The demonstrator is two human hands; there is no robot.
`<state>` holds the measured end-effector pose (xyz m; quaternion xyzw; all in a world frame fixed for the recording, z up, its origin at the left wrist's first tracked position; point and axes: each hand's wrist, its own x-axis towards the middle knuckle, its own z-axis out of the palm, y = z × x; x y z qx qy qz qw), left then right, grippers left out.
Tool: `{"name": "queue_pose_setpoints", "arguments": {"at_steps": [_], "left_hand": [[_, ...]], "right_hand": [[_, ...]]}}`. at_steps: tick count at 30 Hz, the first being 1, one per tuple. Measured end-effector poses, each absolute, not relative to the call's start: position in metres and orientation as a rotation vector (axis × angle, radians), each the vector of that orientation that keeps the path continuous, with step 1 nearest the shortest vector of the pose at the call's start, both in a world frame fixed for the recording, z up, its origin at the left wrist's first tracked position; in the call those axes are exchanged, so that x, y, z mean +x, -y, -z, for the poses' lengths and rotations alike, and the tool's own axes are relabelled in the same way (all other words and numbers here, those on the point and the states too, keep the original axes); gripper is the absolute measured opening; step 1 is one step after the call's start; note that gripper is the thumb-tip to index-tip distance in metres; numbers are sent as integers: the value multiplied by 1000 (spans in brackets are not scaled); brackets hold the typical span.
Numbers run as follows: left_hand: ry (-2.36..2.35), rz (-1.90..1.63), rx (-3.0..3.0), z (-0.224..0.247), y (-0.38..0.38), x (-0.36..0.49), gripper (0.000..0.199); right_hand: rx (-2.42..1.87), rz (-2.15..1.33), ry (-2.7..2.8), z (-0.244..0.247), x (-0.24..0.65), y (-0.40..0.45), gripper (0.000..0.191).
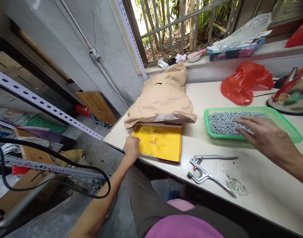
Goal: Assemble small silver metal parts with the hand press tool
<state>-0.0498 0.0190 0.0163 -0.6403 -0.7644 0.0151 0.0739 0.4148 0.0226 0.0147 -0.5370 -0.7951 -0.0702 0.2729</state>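
My left hand [132,147] has its fingers curled over the near left edge of a shallow box [163,145] with a yellow printed bottom. The far side of this box goes under a crumpled brown paper bag [166,94]. On the right, my right hand [270,135] hangs over a green plastic basket [285,127] with its fingers stretched out. A heap of small silvery metal pieces [222,124], like screws or pins, lies in the basket. Between my hands, a pair of metal hand pliers [203,173] with spread handles rests on the white table [260,185].
Behind the basket are a red plastic bag [247,82] and an electric kettle [292,94]. A blue basket [236,51] and a small bowl [194,57] stand on the windowsill. A perforated metal post and a black cable [108,188] are at the left.
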Motion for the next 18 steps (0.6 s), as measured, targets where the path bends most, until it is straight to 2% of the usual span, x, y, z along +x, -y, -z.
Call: {"name": "queue_pose_setpoints", "arguments": {"at_steps": [7,13,18], "left_hand": [[2406,-300,-1917,-3,-30,-100,28],[2386,-407,-1945,-5,-42,-102,31],[2339,-415,-1958,-12,-41,-103,30]], "right_hand": [[-1291,-140,2130,31,382,61,26],[-1351,-277,2164,65,374,97,23],[-1382,-367,2215,63,361,103,27]]}}
